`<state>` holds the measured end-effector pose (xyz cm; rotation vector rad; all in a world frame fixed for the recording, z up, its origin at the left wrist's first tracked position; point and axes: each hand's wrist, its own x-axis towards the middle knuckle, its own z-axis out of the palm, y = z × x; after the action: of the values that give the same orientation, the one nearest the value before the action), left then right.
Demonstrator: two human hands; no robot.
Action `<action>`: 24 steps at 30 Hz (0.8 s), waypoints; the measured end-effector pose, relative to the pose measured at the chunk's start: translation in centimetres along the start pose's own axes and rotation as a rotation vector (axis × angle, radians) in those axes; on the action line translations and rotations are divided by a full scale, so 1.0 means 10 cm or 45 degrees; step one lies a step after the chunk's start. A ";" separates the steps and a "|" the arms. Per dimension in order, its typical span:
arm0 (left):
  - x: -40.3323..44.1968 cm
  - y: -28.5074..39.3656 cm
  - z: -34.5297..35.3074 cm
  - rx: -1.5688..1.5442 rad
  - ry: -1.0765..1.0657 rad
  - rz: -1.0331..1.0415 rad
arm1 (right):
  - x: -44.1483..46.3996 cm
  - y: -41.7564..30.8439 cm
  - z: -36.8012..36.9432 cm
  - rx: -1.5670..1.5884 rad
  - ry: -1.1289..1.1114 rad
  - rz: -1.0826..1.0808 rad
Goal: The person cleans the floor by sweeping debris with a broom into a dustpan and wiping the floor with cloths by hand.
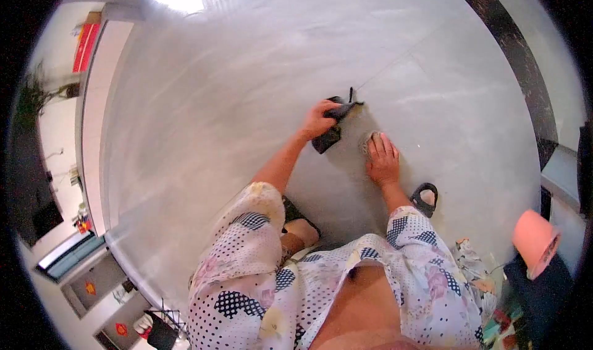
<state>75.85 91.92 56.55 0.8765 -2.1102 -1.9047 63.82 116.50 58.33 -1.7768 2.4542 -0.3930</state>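
My left hand [319,120] is closed around a dark, strappy object [338,110], perhaps a sandal or slipper, held just above the pale floor. A black piece [327,140] hangs or lies just below that hand. To the right, my right hand [383,158] presses on a small greyish scrubbing pad [368,143] against the floor, its fingers together over it. Between the two hands the floor shows a darker patch [358,134]. Fine details of the dark object are blurred.
My feet wear dark slippers, one [425,200] at the right and one [301,223] at the left. A pink bin [535,244] stands at the lower right beside crumpled bags [472,266]. A white cabinet [102,112] runs along the left, and a dark floor strip [513,47] curves on the right.
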 end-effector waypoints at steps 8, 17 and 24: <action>-0.76 -0.66 -1.27 -0.563 0.801 -0.040 | -0.07 0.01 -0.01 0.086 -0.041 0.008; -1.10 -1.46 -1.67 0.457 1.239 -0.149 | -0.08 -0.09 -0.01 0.074 0.010 0.025; -0.04 -0.25 0.21 0.857 0.630 0.597 | -0.26 -0.06 -0.03 0.058 -0.013 -0.053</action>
<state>75.92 93.91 53.92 0.7466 -2.3473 -0.6628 65.08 118.81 58.60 -1.8095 2.3855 -0.4383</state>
